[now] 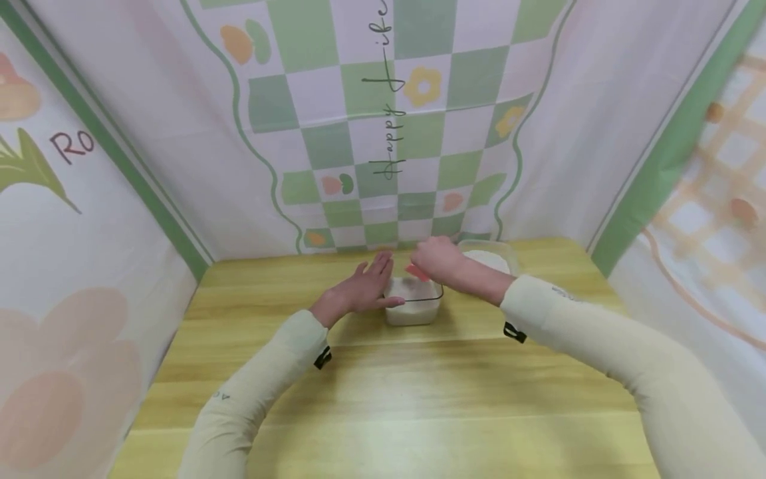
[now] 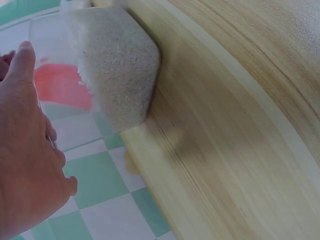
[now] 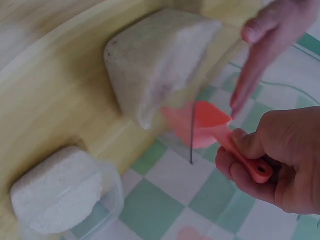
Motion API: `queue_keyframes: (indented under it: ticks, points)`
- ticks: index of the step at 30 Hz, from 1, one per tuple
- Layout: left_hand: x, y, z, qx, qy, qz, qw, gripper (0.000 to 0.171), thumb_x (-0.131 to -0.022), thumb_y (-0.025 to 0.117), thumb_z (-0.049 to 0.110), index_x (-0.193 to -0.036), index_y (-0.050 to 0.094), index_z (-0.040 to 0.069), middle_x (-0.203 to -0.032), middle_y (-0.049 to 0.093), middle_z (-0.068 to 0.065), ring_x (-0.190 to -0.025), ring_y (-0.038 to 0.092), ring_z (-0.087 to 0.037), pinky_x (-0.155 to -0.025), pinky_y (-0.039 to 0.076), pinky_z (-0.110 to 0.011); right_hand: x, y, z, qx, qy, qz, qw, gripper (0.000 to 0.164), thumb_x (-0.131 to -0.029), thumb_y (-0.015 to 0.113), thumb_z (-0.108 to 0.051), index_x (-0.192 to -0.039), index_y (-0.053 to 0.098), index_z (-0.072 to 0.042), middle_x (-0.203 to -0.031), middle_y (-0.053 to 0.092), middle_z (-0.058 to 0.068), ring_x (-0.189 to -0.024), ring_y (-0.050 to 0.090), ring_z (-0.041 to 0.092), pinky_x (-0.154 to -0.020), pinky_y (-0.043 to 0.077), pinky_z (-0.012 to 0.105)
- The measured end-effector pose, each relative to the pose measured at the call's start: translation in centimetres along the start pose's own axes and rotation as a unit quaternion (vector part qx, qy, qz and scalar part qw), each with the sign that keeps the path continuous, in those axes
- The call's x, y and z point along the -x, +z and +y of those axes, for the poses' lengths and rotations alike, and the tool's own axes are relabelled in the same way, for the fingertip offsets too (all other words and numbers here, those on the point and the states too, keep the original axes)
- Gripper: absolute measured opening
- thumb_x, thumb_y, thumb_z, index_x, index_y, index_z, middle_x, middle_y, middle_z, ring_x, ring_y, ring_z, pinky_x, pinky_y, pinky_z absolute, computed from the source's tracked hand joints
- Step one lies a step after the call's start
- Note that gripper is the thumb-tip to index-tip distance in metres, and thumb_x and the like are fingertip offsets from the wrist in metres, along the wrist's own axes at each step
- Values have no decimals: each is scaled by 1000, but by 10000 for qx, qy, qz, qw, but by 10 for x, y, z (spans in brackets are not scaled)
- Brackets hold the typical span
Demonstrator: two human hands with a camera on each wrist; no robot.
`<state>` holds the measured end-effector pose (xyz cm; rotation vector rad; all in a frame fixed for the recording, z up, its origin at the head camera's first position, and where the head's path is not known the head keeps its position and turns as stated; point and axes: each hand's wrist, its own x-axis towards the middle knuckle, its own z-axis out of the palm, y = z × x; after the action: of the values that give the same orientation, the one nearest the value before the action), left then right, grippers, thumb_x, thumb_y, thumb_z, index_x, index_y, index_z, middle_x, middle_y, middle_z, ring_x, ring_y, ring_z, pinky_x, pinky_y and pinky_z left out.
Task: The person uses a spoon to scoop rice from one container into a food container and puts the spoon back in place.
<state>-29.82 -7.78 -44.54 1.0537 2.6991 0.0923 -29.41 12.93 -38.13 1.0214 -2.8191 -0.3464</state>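
Observation:
A clear container [image 1: 414, 314] with a dark rim stands near the table's back edge, part filled with rice [image 2: 117, 65]. My right hand [image 1: 439, 259] grips the handle of a red scoop [image 3: 205, 122]. The scoop's head dips inside the container's mouth, above or at the rice; in the right wrist view it shows partly through the clear wall. My left hand [image 1: 366, 289] lies along the container's left side with its fingers straight and its thumb at the front rim. Whether that palm touches the wall, I cannot tell.
To the right, partly behind my right forearm, stands a second clear tub [image 3: 116, 192] holding white grains [image 3: 62, 192]. A checked green and white cloth [image 1: 413, 153] hangs right behind the wooden table [image 1: 383, 392].

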Motion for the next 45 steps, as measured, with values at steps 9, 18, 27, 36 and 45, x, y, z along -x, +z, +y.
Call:
queue_keyframes:
  ticks: [9,18,27,36,45]
  points:
    - [-3,4,0,-7,-18,2,10000,100,-97,35,71,-159,-1,0,-168,-10,-16,-157,-7,-28,-125,11,-54,-8,11,-7,-30,-7,-610,9981,16,-88,69,-10,-73,65,-9,-78,70,8,-68,65,25,-61,56,40]
    - [-3,2,0,48,-68,15,10000,101,-97,36,70,-159,-2,1,-168,-12,-15,-156,-9,-26,-125,10,-53,-19,6,1,-857,287,-2012,9754,12,-90,62,-7,-78,62,-9,-75,65,5,-65,61,18,-54,51,28]
    - [-1,-2,2,12,-98,-1,10000,101,-97,38,69,-159,0,-2,-167,-11,-17,-156,-8,-27,-125,11,-52,-19,18,14,-2244,690,-2326,9438,38,-81,56,-6,-45,56,-18,-43,54,-9,-41,47,4,-43,33,18]
    - [0,-3,4,7,-41,28,10000,100,-98,39,68,-159,2,-3,-168,-7,-19,-156,-6,-29,-125,12,-53,-20,20,15,-3414,1181,-2427,9003,35,-84,57,-6,-50,61,-14,-44,55,-8,-39,46,3,-43,33,16]
    - [0,-1,3,19,-56,44,10000,101,-97,38,69,-159,0,-2,-168,-6,-20,-156,-5,-30,-125,13,-54,-14,24,17,-4368,1554,-2351,8543,30,-91,56,-3,-64,68,-5,-49,59,-5,-43,54,3,-46,43,15]
